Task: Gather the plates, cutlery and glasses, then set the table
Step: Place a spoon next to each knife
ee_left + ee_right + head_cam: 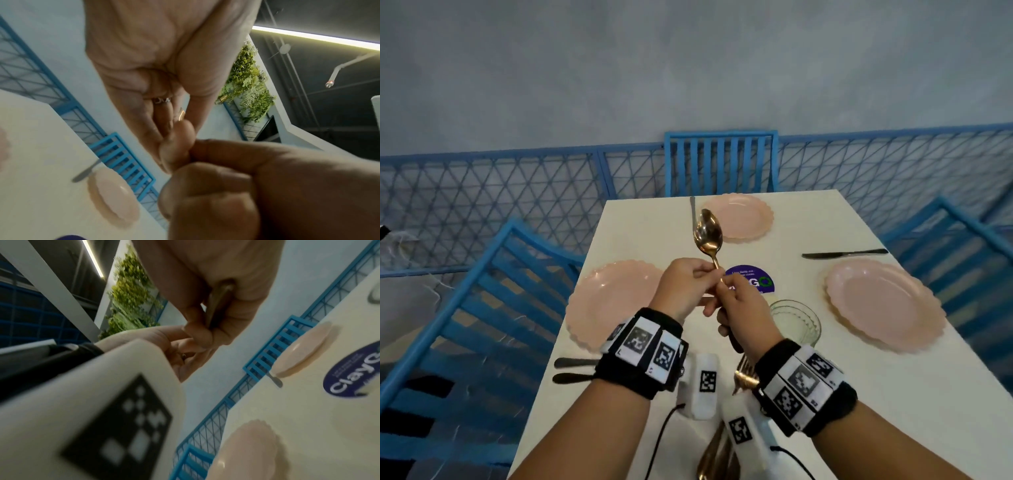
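Note:
Both hands hold one gold spoon [708, 236] upright above the middle of the white table [825, 394], bowl up. My left hand [703, 274] pinches its neck, and my right hand [726, 286] grips the handle [220, 305] just below. Three scalloped pink plates lie on the table: far [739, 217], left [613, 301] and right [883, 305]. A ribbed clear glass [796, 322] stands right of my right hand. Dark knives lie beside the far plate [693, 209] and above the right plate [846, 254]. Two dark handles [573, 370] lie by the left plate.
A gold fork [746, 377] and more gold cutlery [715, 455] lie near the front edge under my wrists. A purple sticker [750, 281] marks the table's centre. Blue chairs stand at the far end [720, 161], left [482, 308] and right [955, 260].

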Motion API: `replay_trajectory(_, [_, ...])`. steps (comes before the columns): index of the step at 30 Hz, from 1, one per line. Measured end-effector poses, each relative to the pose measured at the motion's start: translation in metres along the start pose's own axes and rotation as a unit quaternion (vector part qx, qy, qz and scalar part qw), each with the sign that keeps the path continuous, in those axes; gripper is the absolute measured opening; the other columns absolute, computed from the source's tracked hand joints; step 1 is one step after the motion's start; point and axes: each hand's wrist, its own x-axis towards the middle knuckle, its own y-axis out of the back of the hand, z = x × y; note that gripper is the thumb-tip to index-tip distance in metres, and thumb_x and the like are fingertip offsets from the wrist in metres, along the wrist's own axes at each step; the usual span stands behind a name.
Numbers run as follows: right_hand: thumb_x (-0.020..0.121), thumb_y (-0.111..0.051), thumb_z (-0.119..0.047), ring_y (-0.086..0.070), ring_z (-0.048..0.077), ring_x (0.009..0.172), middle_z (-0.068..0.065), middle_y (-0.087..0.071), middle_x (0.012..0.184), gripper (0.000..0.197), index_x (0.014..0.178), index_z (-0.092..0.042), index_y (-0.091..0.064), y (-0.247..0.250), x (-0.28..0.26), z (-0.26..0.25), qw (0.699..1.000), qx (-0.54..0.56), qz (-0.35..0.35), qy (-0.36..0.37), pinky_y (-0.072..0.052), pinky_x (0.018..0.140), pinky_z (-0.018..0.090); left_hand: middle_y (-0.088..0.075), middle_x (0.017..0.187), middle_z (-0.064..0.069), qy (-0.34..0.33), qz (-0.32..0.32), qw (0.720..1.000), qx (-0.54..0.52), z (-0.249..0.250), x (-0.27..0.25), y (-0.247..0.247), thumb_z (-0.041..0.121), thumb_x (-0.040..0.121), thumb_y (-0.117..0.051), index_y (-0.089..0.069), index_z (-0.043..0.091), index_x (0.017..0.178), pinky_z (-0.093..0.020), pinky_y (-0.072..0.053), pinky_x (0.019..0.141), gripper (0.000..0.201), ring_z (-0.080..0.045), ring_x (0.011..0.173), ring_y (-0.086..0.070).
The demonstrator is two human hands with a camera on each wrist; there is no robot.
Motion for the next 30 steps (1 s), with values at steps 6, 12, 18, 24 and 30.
replay_trajectory(6, [0.101, -0.032, -0.014, -0.040, 0.007, 0.038, 0.006, -0.059, 0.062, 0.028, 0.088, -0.009, -0.055, 0.048, -0.002, -0.022, 0.999, 0.017, 0.032, 0.035, -0.041, 0.039, 0.021, -0.060, 0.068, -0.017, -0.052, -0.073, 0.995, 0.054, 0.035, 0.017, -0.041, 0.016, 0.093, -0.054, -0.058, 0.008, 0.077, -0.036, -0.047, 0.060, 0.018, -0.029, 0.056, -0.052])
replay_trajectory(12, [0.101, -0.034, -0.014, -0.053, 0.014, 0.047, 0.006, -0.059, 0.064, 0.019, 0.094, -0.005, -0.049, 0.116, 0.018, -0.030, 0.997, -0.022, 0.077, 0.024, -0.048, 0.047, 0.027, -0.064, 0.073, -0.012, -0.065, -0.100, 0.990, 0.081, 0.064, 0.052, -0.089, 0.013, 0.096, -0.048, -0.053, 0.004, 0.082, -0.034, -0.057, 0.061, 0.018, -0.030, 0.064, -0.064])
replay_trajectory(18, [0.099, -0.036, -0.013, -0.042, 0.010, 0.046, -0.003, -0.055, 0.070, 0.027, 0.104, -0.005, -0.061, 0.194, 0.075, -0.016, 0.984, -0.100, 0.150, 0.014, -0.038, 0.037, 0.014, -0.065, 0.068, -0.003, -0.029, -0.110, 0.980, 0.163, 0.088, 0.100, -0.113, 0.014, 0.099, -0.040, -0.048, 0.006, 0.090, -0.019, -0.053, 0.050, 0.015, -0.013, 0.051, -0.063])
replay_trajectory(24, [0.098, -0.041, -0.011, -0.050, 0.010, 0.052, -0.001, -0.059, 0.070, 0.025, 0.114, -0.009, -0.060, 0.247, 0.137, 0.008, 0.972, -0.160, 0.171, -0.014, -0.045, 0.048, 0.013, -0.062, 0.065, -0.009, 0.026, -0.099, 0.962, 0.254, 0.078, 0.148, -0.128, 0.009, 0.097, -0.042, -0.048, 0.003, 0.094, -0.021, -0.046, 0.043, 0.010, -0.021, 0.049, -0.058])
replay_trajectory(30, [0.094, -0.046, -0.014, -0.064, 0.024, 0.096, 0.004, -0.066, 0.110, 0.027, 0.103, -0.021, -0.070, 0.289, 0.209, 0.025, 0.899, -0.390, 0.197, -0.041, -0.052, 0.089, 0.038, -0.063, 0.064, -0.008, 0.043, -0.089, 0.941, 0.325, 0.055, 0.191, -0.136, 0.011, 0.097, -0.043, -0.052, 0.004, 0.096, -0.030, -0.052, 0.059, 0.012, -0.024, 0.054, -0.060])
